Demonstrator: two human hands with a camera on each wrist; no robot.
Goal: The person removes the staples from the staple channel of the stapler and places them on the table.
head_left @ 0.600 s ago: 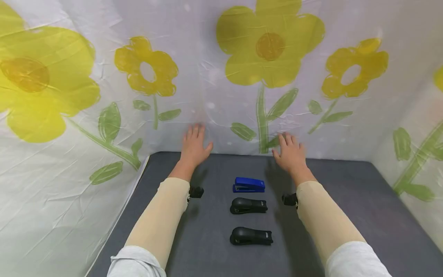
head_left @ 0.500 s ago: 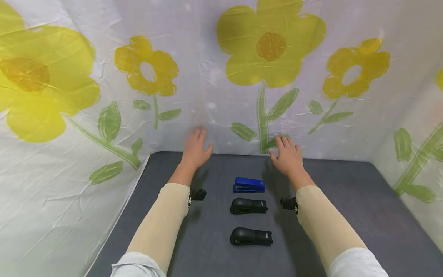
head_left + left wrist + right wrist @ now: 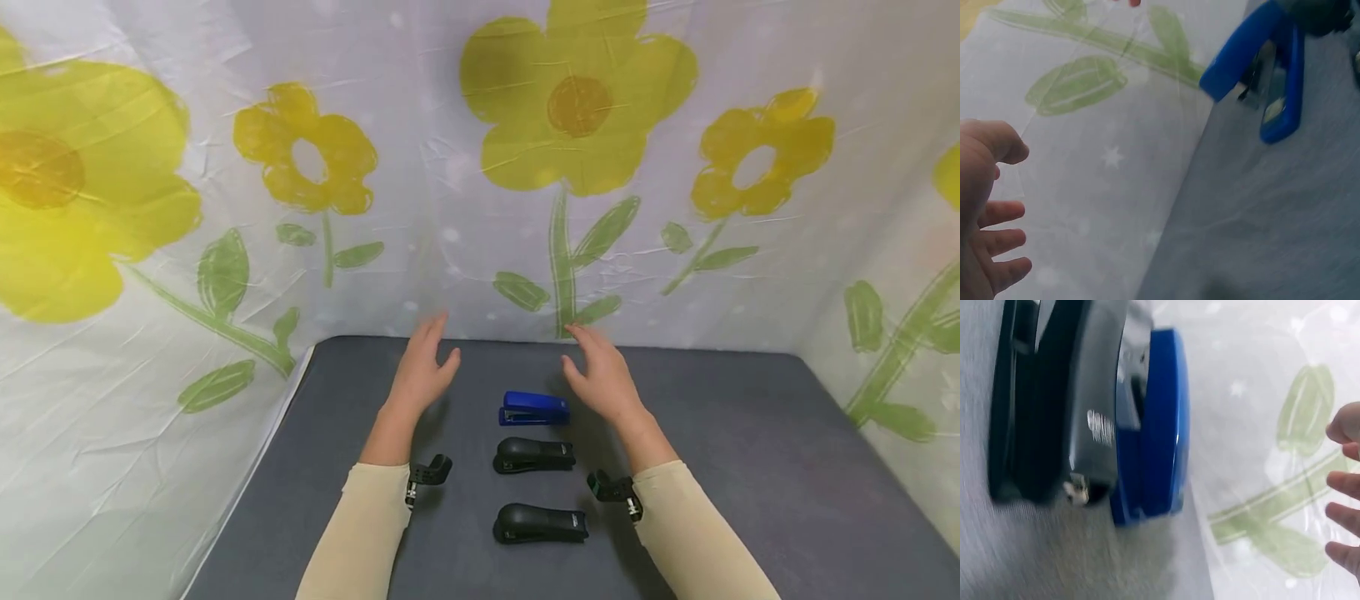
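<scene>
Three staplers lie in a column on the dark grey table (image 3: 720, 433). Farthest back is the blue stapler (image 3: 534, 408), then a black stapler (image 3: 534, 455), and nearest me another black stapler (image 3: 540, 523). My left hand (image 3: 422, 368) hovers to the left of the blue stapler, fingers extended and holding nothing. On the other side, my right hand (image 3: 602, 379) is held above the table, just right of the blue stapler, also without anything in it. Both wrist views show spread, relaxed fingers, apart from the staplers.
A white cloth (image 3: 442, 183) printed with yellow flowers hangs behind the table's back edge and along both sides. On each wrist sits a small black camera mount, the left one (image 3: 431, 471) and the right one (image 3: 609, 486).
Both hands have drawn back from the hanging cloth toward me and closer to the blue stapler, the right hand also moving left. The staplers keep their places on the table.
</scene>
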